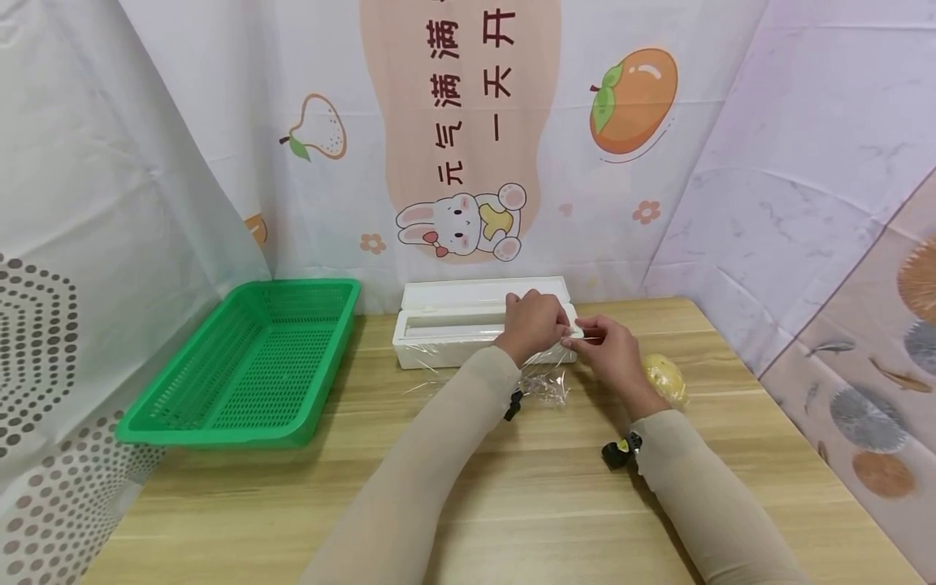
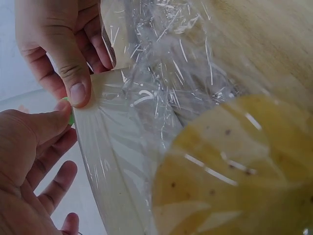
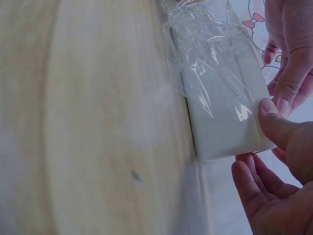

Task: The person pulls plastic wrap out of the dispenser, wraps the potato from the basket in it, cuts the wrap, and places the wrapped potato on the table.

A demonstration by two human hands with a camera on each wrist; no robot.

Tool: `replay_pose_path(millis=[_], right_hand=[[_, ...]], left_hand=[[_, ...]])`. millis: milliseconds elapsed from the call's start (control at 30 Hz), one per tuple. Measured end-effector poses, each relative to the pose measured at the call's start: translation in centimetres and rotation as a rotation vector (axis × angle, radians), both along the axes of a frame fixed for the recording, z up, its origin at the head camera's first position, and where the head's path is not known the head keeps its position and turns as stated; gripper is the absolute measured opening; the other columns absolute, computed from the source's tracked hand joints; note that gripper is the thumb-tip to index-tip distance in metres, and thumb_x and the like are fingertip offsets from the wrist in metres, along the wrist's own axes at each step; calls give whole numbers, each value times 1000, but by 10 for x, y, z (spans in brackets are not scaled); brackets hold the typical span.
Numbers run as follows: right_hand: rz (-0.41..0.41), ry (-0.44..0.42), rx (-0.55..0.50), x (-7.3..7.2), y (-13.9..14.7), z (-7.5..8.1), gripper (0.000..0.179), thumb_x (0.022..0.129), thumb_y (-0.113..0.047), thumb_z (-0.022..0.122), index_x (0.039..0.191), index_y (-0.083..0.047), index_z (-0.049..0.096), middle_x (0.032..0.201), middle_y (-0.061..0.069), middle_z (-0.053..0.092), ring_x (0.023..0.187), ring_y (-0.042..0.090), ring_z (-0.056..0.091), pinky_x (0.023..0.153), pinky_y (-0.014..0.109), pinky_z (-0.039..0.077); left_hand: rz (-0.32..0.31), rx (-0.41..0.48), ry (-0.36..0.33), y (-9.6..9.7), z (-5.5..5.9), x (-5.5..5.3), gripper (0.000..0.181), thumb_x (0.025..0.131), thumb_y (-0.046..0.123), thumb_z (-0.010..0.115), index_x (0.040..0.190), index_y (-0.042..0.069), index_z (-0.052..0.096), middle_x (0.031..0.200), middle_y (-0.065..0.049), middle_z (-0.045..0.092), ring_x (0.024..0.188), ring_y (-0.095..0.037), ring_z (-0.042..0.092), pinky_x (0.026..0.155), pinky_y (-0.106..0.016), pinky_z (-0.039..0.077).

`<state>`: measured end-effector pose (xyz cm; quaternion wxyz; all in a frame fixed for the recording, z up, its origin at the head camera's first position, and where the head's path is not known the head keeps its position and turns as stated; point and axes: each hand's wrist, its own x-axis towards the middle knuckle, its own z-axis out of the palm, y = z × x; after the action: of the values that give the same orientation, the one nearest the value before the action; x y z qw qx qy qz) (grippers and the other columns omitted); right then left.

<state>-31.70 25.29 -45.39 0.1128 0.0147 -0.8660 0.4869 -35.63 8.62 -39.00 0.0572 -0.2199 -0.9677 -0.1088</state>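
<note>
A white cling film box (image 1: pixel 478 351) stands at the back of the table, lid up, with a pale roll (image 1: pixel 453 331) inside. My left hand (image 1: pixel 535 323) is over its right end, thumb and forefinger pinching a small green tab (image 2: pixel 71 117) at the edge. The right hand (image 1: pixel 610 351) grips the box's right corner, thumb on the edge and fingers beneath, as the right wrist view shows. Clear film (image 3: pixel 210 63) hangs crumpled down the front. In the left wrist view it covers a round yellow thing with brown specks (image 2: pixel 234 161), hidden by my left arm in the head view.
A green plastic basket (image 1: pixel 310 406) stands at the left. Beside my right wrist lies a round yellow thing wrapped in film (image 1: pixel 665 380). A printed white curtain (image 1: pixel 329 211) rises right behind the box, along the wooden table's (image 1: pixel 541 504) back edge.
</note>
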Motion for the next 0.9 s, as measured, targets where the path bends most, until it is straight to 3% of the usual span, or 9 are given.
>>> replay_pose_path(millis=[267, 467, 667, 900], right_hand=[[21, -5, -8, 2, -3, 1, 48, 87, -39, 84, 125, -14, 68, 120, 13, 73, 109, 29, 72, 87, 36, 60], [18, 10, 9, 3, -4, 1, 45, 88, -37, 84, 123, -14, 67, 117, 13, 72, 106, 28, 71, 88, 38, 58], [20, 7, 2, 1, -3, -2, 46, 89, -37, 83, 124, -14, 66, 117, 12, 72, 106, 26, 70, 82, 25, 57], [18, 2, -5, 1, -4, 1, 44, 91, -27, 82, 126, -9, 64, 118, 18, 71, 105, 28, 70, 77, 18, 56]], left_hand=[[3, 25, -32, -2, -2, -1, 5, 93, 42, 77, 95, 41, 82, 95, 21, 73, 103, -12, 55, 98, -50, 38], [-46, 71, -56, -2, -5, -2, 7, 96, 33, 76, 95, 33, 82, 94, 17, 74, 96, -13, 63, 91, -48, 52], [-143, 86, -12, -6, -7, -5, 9, 97, 23, 74, 93, 19, 82, 90, 8, 74, 85, -11, 67, 83, -27, 55], [-181, 20, 64, -14, -7, -6, 11, 97, 24, 74, 98, 17, 83, 96, 3, 73, 91, -17, 66, 91, -29, 53]])
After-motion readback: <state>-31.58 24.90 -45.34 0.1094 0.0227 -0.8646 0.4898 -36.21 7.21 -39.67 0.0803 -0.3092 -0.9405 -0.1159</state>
